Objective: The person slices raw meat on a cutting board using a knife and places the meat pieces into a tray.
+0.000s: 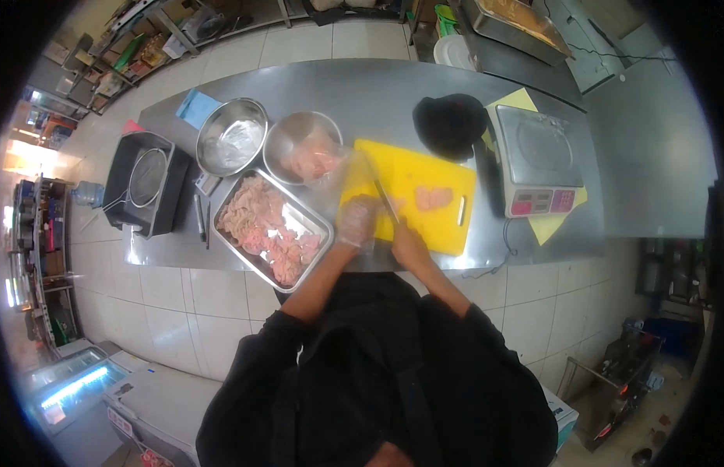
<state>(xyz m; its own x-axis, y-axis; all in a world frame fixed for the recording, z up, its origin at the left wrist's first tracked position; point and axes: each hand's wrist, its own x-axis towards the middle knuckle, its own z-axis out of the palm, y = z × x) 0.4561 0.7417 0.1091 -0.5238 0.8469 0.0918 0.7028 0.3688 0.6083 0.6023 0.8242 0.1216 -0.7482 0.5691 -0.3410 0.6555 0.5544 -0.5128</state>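
Knife (386,201) was the thing in hand: its blade ran up and away from the right hand (409,245), over the near left part of the yellow cutting board (448,233), and that hand's fingers were closed round the handle at the board's near edge.

Farthest left on the steel table (377,93) sat a black tub (124,167) with a wire strainer (148,177) in it. Next came a steel bowl (232,136), then a second steel bowl (280,140) holding pale raw meat. In front of the two bowls lay a steel tray (319,226) heaped with more pink meat pieces.

The left hand (357,222), in a clear plastic glove, rested at the board's left edge, just beside the blade and touching the board or something on it; whether its fingers were closed on anything I could not tell.

Right of the blade, a flat piece of meat (432,197) lay near the middle of the board, apart from both hands. Beyond the board's far right corner sat a black rounded object (450,124), and right of that a digital scale (537,159) on yellow sheets of paper (549,226).
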